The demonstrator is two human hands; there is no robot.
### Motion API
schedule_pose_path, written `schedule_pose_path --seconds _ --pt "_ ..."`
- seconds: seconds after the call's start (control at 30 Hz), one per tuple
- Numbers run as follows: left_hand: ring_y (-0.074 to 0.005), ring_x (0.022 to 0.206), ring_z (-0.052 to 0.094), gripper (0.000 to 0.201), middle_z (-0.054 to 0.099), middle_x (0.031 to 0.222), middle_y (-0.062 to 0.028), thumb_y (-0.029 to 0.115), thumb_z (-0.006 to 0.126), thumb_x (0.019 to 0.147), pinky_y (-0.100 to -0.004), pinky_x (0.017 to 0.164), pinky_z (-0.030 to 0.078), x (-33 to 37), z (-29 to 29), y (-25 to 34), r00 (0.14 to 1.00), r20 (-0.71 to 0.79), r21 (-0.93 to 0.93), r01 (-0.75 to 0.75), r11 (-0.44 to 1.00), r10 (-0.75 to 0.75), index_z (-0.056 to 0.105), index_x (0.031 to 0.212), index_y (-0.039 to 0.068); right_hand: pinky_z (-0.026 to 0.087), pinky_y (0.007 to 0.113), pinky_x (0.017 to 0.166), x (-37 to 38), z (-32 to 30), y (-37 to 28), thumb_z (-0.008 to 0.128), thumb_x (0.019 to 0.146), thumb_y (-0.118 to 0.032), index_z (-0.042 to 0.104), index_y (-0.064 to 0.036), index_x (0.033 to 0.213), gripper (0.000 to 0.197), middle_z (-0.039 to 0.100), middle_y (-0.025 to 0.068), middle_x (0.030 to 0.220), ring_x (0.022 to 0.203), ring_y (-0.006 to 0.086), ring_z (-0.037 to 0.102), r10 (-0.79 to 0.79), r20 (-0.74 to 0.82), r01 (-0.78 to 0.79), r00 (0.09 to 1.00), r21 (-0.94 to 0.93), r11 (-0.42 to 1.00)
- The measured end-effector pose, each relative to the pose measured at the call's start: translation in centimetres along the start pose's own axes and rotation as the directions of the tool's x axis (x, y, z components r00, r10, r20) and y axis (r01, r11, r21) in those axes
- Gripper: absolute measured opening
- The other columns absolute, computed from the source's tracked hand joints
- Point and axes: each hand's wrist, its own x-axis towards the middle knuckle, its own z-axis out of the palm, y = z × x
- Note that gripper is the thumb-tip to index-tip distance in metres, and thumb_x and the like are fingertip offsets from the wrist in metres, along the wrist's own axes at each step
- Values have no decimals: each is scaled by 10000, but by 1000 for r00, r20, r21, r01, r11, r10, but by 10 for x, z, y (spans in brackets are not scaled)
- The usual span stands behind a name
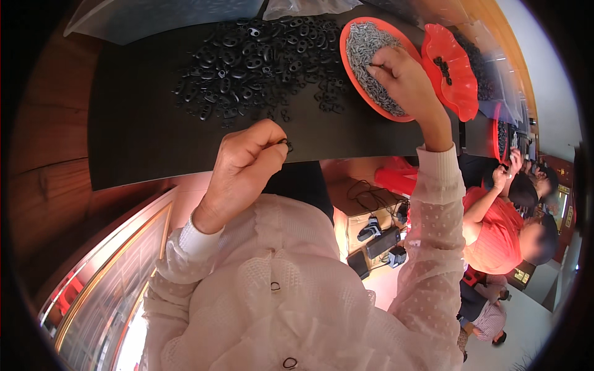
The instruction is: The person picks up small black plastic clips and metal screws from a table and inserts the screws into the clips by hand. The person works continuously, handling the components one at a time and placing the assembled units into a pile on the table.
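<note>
My left hand [241,164] is closed at the near edge of the dark table, thumb against the curled fingers. From its grip pokes a small black plastic piece [286,143]. My right hand [402,77] reaches over a red oval dish [346,59] filled with small silvery metal pieces [365,40] that look like springs. Thumb and forefinger are pinched together just above them; anything between the tips is too small to make out. Beyond my left hand lies a wide heap of black plastic parts [247,68] with holes, like cord-lock pieces.
A red scalloped dish [461,80] with a few dark bits stands right of the oval one. Clear plastic bags [309,6] lie at the back. Below the table sit cables and black devices [383,241]. Other people work at right, one in a red shirt [495,232].
</note>
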Motion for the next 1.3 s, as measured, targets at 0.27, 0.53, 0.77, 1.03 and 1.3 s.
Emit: schedule_pose_path --seconds 0.27,0.53,0.77,1.03,1.3 --pt "-17 559 399 65 527 650 19 14 529 856 -207 495 315 -1 0 -3 1000 4 -16 -28 999 28 562 801 13 470 419 699 -3 -8 -5 638 850 -203 599 -38 872 171 629 141 861 813 341 601 137 -14 -136 990 93 986" --pt "2 544 394 90 551 654 28 31 508 875 -187 481 295 -1 0 -4 999 3 -5 -36 999 36 570 811 30 457 418 658 -4 -3 -5 612 884 -210 599 -17 859 195 606 163 792 739 359 566 101 40 -102 994 28 994" --pt "6 530 375 100 548 647 27 46 494 888 -186 478 285 -2 0 -2 1000 6 -65 25 998 -25 562 816 35 456 389 648 -6 -3 -5 635 866 -144 611 -9 858 137 612 153 782 721 337 573 61 -80 -49 995 147 988" --pt "-21 570 412 60 516 643 22 21 537 862 -210 504 338 -2 -1 -1 999 2 -85 41 996 -41 556 805 12 388 280 570 -10 -10 -7 652 876 -138 596 10 837 163 498 45 649 602 135 439 185 -43 -173 982 206 963" --pt "8 534 377 94 548 651 33 59 499 890 -185 481 286 -2 -1 -4 1000 8 -45 -21 999 21 557 818 46 404 330 549 -17 -10 -4 654 851 -160 594 6 806 182 548 120 631 542 194 483 211 -58 -191 976 244 951"
